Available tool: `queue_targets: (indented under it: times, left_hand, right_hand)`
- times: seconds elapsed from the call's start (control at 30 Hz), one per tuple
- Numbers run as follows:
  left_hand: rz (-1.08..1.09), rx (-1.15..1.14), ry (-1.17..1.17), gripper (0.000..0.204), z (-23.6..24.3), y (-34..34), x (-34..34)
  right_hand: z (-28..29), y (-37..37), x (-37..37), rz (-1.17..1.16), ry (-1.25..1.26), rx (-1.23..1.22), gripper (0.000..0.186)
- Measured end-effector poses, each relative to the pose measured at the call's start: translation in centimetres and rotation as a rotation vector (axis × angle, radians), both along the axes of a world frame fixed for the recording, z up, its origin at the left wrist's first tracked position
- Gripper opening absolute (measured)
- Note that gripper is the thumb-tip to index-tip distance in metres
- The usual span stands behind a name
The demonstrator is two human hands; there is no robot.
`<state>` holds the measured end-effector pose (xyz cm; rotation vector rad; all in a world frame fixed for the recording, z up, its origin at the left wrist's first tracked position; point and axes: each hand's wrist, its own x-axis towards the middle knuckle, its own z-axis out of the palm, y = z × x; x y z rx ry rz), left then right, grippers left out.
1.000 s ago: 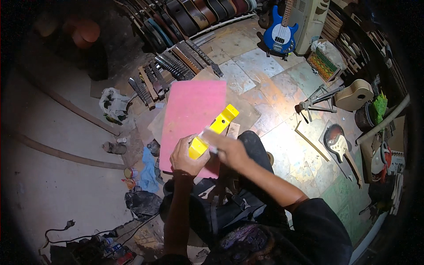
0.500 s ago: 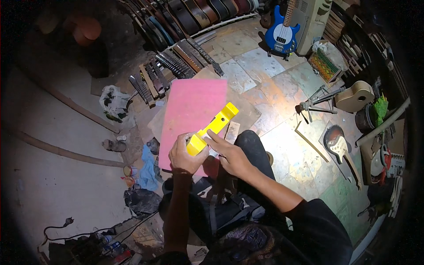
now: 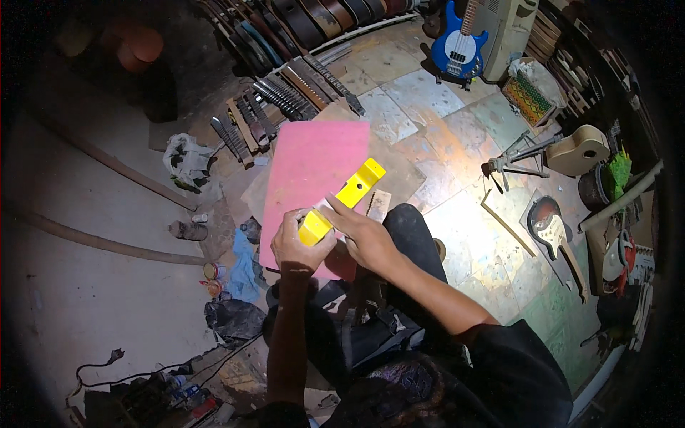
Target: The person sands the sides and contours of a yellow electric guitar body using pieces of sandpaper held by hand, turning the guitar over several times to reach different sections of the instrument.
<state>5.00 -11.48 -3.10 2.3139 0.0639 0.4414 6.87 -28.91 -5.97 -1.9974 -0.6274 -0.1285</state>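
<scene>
My left hand grips the near end of a long yellow bar with raised ends and a dark hole, held diagonally over a pink mat. My right hand is on the bar's middle, pressing a thin pale piece, possibly paper, against it; its thumb side covers part of both. Just beyond that hand, a light flat piece with a toothed dark edge lies partly hidden. Both forearms come up from the lower edge.
Files and tools lie beyond the mat. A blue bass stands at the back; a stand, acoustic guitar and sunburst guitar body are at right. A blue cloth and cord are at left.
My right hand, blurred earlier, has shifted along the bar with the pale piece. Both hands and the bar sit slightly higher in the picture; my left hand keeps its grip.
</scene>
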Motion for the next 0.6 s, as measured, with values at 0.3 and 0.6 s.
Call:
queue_targets:
  times: [0.3, 0.6]
  left_hand:
    - [-0.008, 0.001, -0.027, 0.053, 0.1, 0.4, 0.5]
    - [-0.045, 0.067, -0.08, 0.052, -0.6, 0.4, 0.0]
  right_hand:
    - [0.5, 0.8, 0.4, -0.012, -0.004, -0.035, 0.064]
    - [-2.5, -0.6, 1.2, -0.179, 0.014, -0.145, 0.069]
